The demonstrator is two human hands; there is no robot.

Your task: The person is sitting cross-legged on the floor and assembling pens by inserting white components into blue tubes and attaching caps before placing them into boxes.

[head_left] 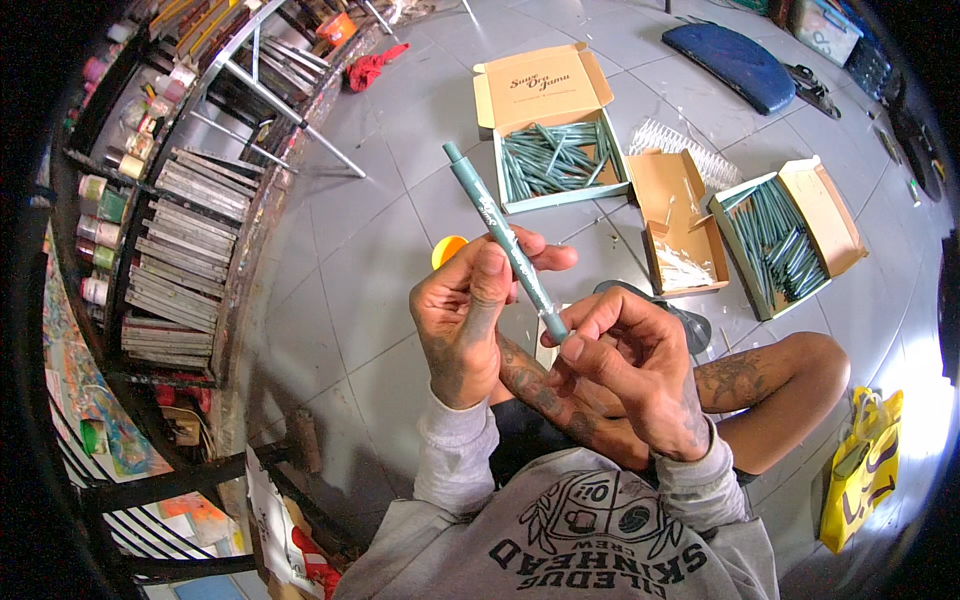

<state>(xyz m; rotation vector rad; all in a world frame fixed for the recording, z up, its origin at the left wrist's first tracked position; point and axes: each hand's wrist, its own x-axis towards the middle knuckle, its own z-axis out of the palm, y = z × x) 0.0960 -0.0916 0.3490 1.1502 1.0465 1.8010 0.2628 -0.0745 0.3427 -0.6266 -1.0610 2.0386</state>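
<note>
A teal pen (503, 240) with white lettering along its barrel is held up slantwise in front of me. My left hand (463, 318) is closed around its middle, thumb lying along the near side. At the lower end, my right hand (640, 365) pinches the tip between thumb and fingertips. Beyond my hands, an open cardboard box (567, 199) holds many similar teal pens. A second open box (755, 285) of such pens stands farther right. Between the two, a brown cardboard box (655, 235) contains small white sticks, perhaps cotton swabs.
Racks of wooden frames (180, 250) and jars (95, 230) line the left side. A yellow round container (449, 250) sits behind my left hand. Farther off lie a clear ridged plastic piece (690, 150) and a dark blue cushion (730, 65). A yellow bag (858, 480) rests at right.
</note>
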